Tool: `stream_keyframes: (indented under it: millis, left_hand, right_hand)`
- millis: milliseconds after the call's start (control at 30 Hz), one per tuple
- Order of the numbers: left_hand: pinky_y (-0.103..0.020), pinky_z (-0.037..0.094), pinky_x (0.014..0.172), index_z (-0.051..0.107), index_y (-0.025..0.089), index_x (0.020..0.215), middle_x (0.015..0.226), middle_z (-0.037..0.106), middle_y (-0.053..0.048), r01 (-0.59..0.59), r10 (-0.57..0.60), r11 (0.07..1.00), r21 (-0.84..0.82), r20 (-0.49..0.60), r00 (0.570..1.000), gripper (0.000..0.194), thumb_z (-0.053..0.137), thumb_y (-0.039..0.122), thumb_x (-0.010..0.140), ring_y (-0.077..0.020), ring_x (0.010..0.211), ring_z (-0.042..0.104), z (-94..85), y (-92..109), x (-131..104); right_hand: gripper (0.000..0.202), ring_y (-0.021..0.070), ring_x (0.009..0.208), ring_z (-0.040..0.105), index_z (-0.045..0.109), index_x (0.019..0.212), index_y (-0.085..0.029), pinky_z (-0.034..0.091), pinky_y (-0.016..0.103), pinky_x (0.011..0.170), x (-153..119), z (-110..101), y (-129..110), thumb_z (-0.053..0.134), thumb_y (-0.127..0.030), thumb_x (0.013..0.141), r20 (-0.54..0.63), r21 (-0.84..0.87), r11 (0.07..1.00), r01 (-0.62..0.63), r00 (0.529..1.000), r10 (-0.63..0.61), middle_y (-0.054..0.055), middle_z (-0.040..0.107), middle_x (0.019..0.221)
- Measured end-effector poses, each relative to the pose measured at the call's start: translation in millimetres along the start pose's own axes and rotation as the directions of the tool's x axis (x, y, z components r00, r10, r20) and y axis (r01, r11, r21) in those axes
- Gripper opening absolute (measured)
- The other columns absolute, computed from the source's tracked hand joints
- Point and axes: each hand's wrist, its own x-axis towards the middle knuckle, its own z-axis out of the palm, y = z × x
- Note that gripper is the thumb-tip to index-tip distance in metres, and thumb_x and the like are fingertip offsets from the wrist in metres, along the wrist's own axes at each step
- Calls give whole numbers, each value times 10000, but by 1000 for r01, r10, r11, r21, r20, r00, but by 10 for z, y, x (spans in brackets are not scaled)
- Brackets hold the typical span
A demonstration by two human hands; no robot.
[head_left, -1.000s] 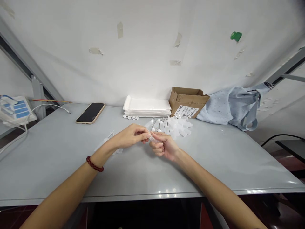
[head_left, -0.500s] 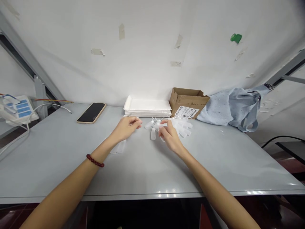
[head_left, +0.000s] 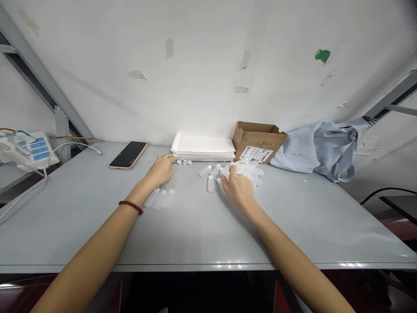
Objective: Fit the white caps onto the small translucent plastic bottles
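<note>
My left hand (head_left: 162, 168) reaches toward the front of the paper stack, fingers drawn together beside a short row of small white round pieces (head_left: 185, 162). Whatever its fingertips hold, if anything, is hidden. Below that hand, several small translucent white tag-like pieces with thin loops (head_left: 159, 199) lie side by side. My right hand (head_left: 239, 184) is at a loose pile of the same translucent pieces (head_left: 252, 171), its thumb and fingers closing at the pile's left part. A single tag-like piece (head_left: 210, 184) lies just left of that hand.
Behind the hands lies a stack of white envelope-like packets (head_left: 203, 145). An open cardboard box (head_left: 257, 141) and a light blue cloth bag (head_left: 312, 150) stand to the right. A phone (head_left: 128, 155) lies at left, near a power strip (head_left: 35, 150) and white cable.
My left hand has moved left and slightly toward the paper stack, uncovering the round pieces and the tag-like pieces below it. My right hand has shifted slightly right into the pile.
</note>
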Motion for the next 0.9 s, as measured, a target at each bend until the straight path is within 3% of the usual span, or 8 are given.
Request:
stream_keyframes:
  millis: [133, 233, 333, 433, 500, 600, 733, 900]
  left_hand:
    - [-351, 384, 983, 609, 57, 1174, 1225, 605, -147, 18, -20, 999, 34, 82, 996, 493, 327, 47, 769, -269, 1113, 551, -54, -42, 19]
    - [-346, 412, 945, 621, 39, 1151, 1174, 631, -166, 37, -40, 999, 35, 92, 995, 467, 331, 64, 786, -279, 1075, 576, -65, -72, 20]
    - [-322, 421, 929, 650, 71, 1111, 1137, 652, -150, 46, -49, 998, 33, 99, 994, 435, 367, 76, 781, -268, 1054, 593, -66, -86, 15]
    - [-306, 426, 918, 676, 88, 1065, 1109, 666, -146, 62, -65, 998, 32, 103, 993, 392, 424, 93, 766, -264, 1021, 611, -74, -88, 8]
    - [-305, 439, 895, 689, 91, 1033, 1076, 679, -150, 80, -83, 996, 31, 101, 991, 362, 453, 104, 759, -263, 979, 627, -87, -88, 4]
    - [-300, 461, 845, 706, 115, 979, 1001, 704, -140, 117, -119, 993, 27, 96, 988, 326, 486, 106, 739, -257, 913, 646, -114, -89, -6]
    - [-299, 476, 799, 716, 132, 920, 912, 721, -126, 158, -158, 987, 3, 87, 984, 294, 523, 101, 701, -253, 863, 654, -153, -86, -20]
    - [-321, 475, 817, 723, 123, 894, 912, 718, -136, 180, -177, 982, -57, 54, 983, 281, 532, 109, 689, -271, 881, 650, -177, -59, -31]
  right_hand:
    - [483, 297, 660, 656, 448, 1026, -139, 293, 270, 499, -12, -25, 13, 440, -589, 853, -48, 64, 998, -29, 998, 32, 98, 667, 693]
    - [538, 280, 653, 647, 448, 1036, -131, 291, 272, 490, -64, -18, -41, 425, -631, 839, -132, 133, 991, 24, 991, -6, 105, 670, 745]
    - [425, 256, 729, 644, 463, 1036, -134, 337, 280, 522, -154, 3, -186, 406, -530, 893, -188, 230, 945, 232, 963, -191, 134, 665, 888]
    - [290, 237, 830, 623, 483, 1047, -147, 403, 294, 597, -242, 5, -400, 423, -399, 918, -141, 347, 804, 484, 874, -465, 134, 638, 981]
    - [301, 229, 872, 605, 488, 1068, -151, 435, 308, 639, -276, -7, -556, 464, -401, 903, -75, 444, 723, 530, 826, -559, 126, 612, 1027]
    - [465, 250, 959, 570, 474, 1135, -137, 466, 354, 718, -282, -9, -775, 526, -499, 847, 12, 555, 670, 493, 801, -599, 141, 555, 1111]
    - [754, 294, 1006, 528, 483, 1151, -115, 473, 419, 779, -242, 40, -989, 652, -652, 649, 108, 603, 690, 400, 816, -568, 147, 502, 1096]
    - [678, 263, 971, 523, 509, 1143, -119, 473, 414, 808, -210, 98, -1073, 687, -564, 662, 187, 616, 710, 342, 812, -553, 121, 480, 1090]
